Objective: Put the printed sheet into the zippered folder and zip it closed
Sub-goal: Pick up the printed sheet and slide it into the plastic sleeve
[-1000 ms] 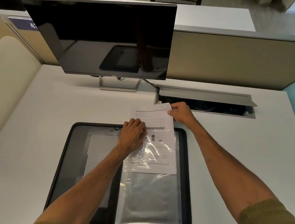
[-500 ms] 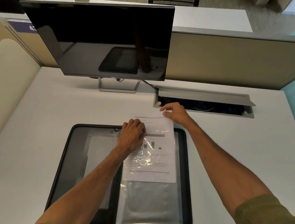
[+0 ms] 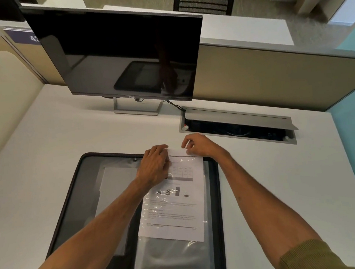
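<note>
Risk: printed sheet [image 3: 174, 201] could buckle or catch at the sleeve mouth if pushed unevenly. It's white with a table and text, glare from clear plastic over it, mostly down in the right half of the open zippered folder [image 3: 70, 199]. Left hand [image 3: 156, 168] lies flat on the sheet's top-left, fingers together; right hand [image 3: 199, 146] pinches its top edge.

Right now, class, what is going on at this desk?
A person is sliding a printed sheet into a clear sleeve on the right half of an open zippered folder lying flat on the desk. The left hand presses on the sleeve's top edge, and the right hand is at the sheet's top edge. Most of the sheet is in; the folder is unzipped.
</note>
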### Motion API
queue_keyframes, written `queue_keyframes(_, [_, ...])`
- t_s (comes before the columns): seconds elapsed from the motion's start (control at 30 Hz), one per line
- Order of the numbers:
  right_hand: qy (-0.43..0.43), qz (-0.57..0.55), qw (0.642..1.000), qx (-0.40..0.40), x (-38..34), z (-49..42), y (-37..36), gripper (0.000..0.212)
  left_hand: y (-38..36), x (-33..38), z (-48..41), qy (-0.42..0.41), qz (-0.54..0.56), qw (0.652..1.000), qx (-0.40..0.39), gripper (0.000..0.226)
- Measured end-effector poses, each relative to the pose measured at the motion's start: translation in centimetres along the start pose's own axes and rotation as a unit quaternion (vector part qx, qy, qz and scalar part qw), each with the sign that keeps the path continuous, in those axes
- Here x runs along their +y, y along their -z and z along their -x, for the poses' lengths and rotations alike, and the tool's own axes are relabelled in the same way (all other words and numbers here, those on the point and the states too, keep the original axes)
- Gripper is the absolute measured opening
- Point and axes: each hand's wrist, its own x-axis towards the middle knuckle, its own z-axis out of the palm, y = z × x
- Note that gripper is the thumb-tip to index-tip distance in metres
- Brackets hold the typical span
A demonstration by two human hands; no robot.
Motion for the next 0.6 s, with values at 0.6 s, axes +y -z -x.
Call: queue_keyframes(0.6, [0.040, 0.117, 0.987, -0.099, -0.9, 0.5, -3.6, 0.016, -0.7, -0.5, 0.0, 0.001, -0.010, 1.000, 0.017, 0.018])
